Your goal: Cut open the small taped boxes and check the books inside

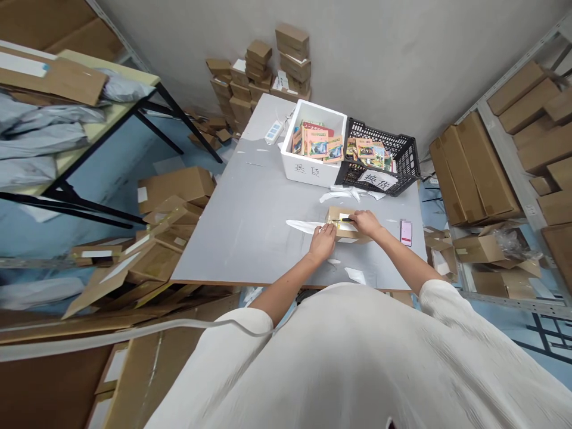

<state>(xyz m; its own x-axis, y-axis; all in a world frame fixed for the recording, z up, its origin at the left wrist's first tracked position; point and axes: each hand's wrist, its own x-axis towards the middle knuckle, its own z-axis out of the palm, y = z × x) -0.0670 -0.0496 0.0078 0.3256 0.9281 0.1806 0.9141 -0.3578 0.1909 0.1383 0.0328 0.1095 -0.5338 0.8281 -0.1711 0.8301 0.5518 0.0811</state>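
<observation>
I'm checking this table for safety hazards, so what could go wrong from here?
The right hand holds what looks like a black cutter over the small box, with the left hand close by; a slip might nick its fingers. If it is a blade and goes too deep, it could mark whatever is inside, which is hidden. The phone lies near the right edge of the table, where the right forearm might knock it off.

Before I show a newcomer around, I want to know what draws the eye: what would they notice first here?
Probably the white bin and black crate, both holding colorful booklets, side by side toward the grey table's far end. Nearer, the left hand touches a small cardboard box, where the right hand holds a dark tool.
</observation>
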